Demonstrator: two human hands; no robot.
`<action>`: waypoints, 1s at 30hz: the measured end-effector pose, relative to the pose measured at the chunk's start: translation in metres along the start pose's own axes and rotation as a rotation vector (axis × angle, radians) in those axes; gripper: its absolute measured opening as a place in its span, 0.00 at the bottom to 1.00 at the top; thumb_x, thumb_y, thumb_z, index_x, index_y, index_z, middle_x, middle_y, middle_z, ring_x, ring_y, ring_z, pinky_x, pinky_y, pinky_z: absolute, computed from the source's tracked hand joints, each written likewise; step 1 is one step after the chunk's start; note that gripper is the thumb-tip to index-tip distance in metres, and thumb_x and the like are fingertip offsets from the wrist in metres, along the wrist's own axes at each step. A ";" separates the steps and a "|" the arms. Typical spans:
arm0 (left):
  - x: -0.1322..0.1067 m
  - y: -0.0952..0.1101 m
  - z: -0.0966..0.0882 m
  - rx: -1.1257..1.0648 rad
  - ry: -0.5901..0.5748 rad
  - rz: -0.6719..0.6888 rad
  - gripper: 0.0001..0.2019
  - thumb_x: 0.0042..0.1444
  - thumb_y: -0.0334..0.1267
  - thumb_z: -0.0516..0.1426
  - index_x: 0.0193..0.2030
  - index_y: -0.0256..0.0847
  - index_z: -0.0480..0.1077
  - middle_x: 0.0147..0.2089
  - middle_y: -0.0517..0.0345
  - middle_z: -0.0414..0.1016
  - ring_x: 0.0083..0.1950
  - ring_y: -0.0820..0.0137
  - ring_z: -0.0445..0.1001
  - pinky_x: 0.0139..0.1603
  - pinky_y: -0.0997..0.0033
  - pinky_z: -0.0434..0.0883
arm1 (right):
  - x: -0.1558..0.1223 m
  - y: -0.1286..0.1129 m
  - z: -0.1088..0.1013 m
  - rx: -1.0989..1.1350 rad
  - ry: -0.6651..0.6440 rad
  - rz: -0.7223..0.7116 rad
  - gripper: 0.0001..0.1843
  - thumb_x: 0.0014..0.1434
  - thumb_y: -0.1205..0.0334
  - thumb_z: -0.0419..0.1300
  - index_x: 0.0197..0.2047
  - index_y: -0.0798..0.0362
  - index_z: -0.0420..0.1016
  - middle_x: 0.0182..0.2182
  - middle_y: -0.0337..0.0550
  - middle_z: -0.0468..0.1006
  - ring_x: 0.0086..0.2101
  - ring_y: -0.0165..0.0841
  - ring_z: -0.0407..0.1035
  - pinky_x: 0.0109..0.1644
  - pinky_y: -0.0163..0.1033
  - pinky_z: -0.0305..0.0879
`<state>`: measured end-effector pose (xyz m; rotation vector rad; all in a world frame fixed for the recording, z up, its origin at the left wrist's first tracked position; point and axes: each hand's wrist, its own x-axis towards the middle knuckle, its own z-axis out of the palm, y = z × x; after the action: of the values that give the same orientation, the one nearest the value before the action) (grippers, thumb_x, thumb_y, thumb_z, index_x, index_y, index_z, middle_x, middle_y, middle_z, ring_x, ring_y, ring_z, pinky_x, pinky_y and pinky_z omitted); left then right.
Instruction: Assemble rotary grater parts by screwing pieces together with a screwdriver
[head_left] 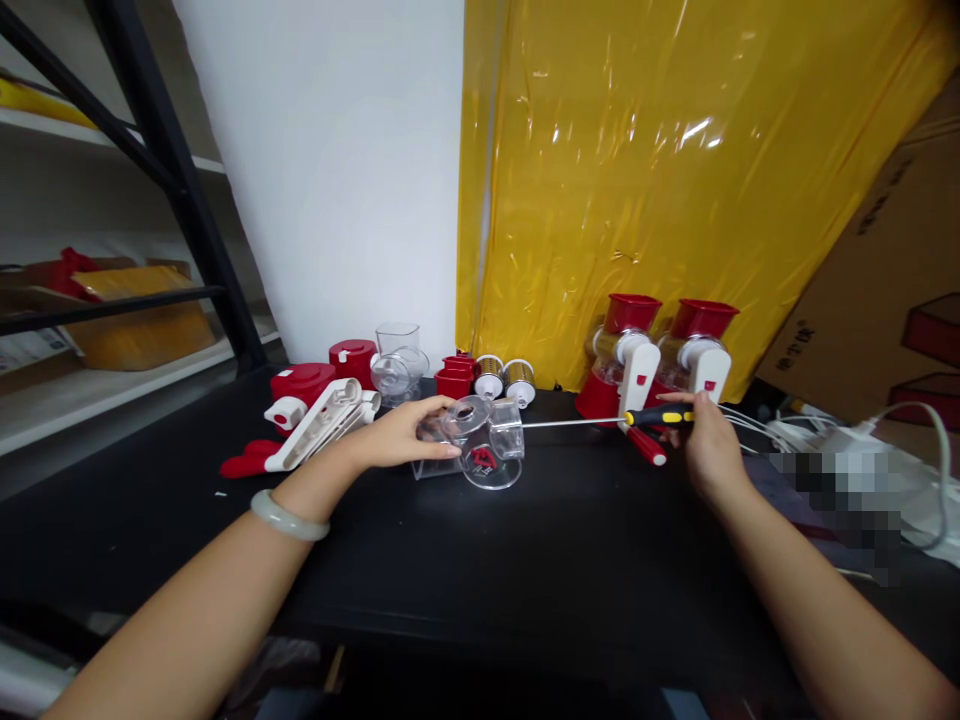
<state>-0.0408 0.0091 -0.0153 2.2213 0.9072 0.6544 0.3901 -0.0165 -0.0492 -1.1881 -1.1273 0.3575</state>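
Note:
My left hand [420,432] grips a clear plastic grater housing [491,470] from its left side, over the black table. A red logo marks the housing's round part. In my right hand [705,440] is a screwdriver [660,415] with a black and yellow handle, held level. Its long thin shaft points left, and the tip meets or lies just behind the housing's right end; I cannot tell which. Just behind the screwdriver stand two assembled red and white rotary graters [631,350], [701,350].
White crank handles with red grips [322,425] and red bases [304,380] lie at left. Another clear housing [399,365], red pushers [455,375] and two grating drums [504,380] stand behind. White cables [892,450] fill the right; a carton [870,260] leans there.

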 end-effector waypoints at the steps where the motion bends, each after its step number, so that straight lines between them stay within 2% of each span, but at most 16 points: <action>1: 0.000 0.000 0.000 -0.001 0.000 0.005 0.30 0.54 0.48 0.67 0.61 0.42 0.67 0.57 0.46 0.78 0.55 0.56 0.78 0.50 0.60 0.74 | 0.000 0.000 -0.001 -0.019 0.009 0.016 0.34 0.62 0.30 0.50 0.38 0.53 0.79 0.21 0.40 0.71 0.19 0.30 0.64 0.21 0.36 0.61; 6: 0.000 0.000 0.000 0.011 0.000 0.009 0.29 0.54 0.48 0.67 0.61 0.42 0.67 0.55 0.46 0.79 0.53 0.56 0.79 0.48 0.61 0.74 | 0.000 -0.002 0.001 0.090 0.021 0.093 0.22 0.58 0.40 0.61 0.37 0.52 0.78 0.25 0.38 0.72 0.20 0.28 0.63 0.22 0.35 0.60; 11: 0.000 0.001 0.000 0.001 0.000 0.010 0.29 0.54 0.47 0.67 0.60 0.42 0.67 0.56 0.46 0.79 0.54 0.56 0.79 0.50 0.59 0.74 | -0.001 -0.008 0.005 0.439 0.005 0.174 0.13 0.50 0.53 0.63 0.36 0.50 0.78 0.30 0.39 0.74 0.27 0.31 0.69 0.27 0.36 0.67; 14: 0.000 0.003 0.000 0.001 0.006 0.018 0.29 0.54 0.47 0.68 0.60 0.43 0.68 0.56 0.47 0.79 0.54 0.56 0.79 0.49 0.60 0.75 | -0.002 -0.011 0.005 0.536 0.000 0.196 0.13 0.47 0.56 0.63 0.36 0.50 0.78 0.29 0.38 0.73 0.28 0.32 0.70 0.28 0.38 0.68; 21: 0.000 0.005 0.000 0.018 0.003 -0.016 0.31 0.54 0.48 0.67 0.61 0.41 0.67 0.56 0.45 0.78 0.54 0.55 0.79 0.50 0.59 0.75 | -0.003 -0.017 0.003 0.595 -0.012 0.263 0.14 0.44 0.62 0.60 0.37 0.49 0.79 0.28 0.39 0.74 0.31 0.34 0.71 0.33 0.41 0.71; 30: 0.000 0.004 -0.001 0.006 0.003 -0.004 0.30 0.54 0.48 0.68 0.61 0.41 0.67 0.57 0.46 0.79 0.54 0.56 0.79 0.51 0.59 0.74 | -0.003 -0.016 -0.004 0.661 -0.106 0.227 0.19 0.42 0.61 0.59 0.40 0.51 0.78 0.33 0.44 0.76 0.34 0.35 0.73 0.37 0.44 0.72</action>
<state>-0.0401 0.0073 -0.0121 2.2240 0.9156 0.6543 0.3865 -0.0273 -0.0367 -0.7093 -0.8591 0.9001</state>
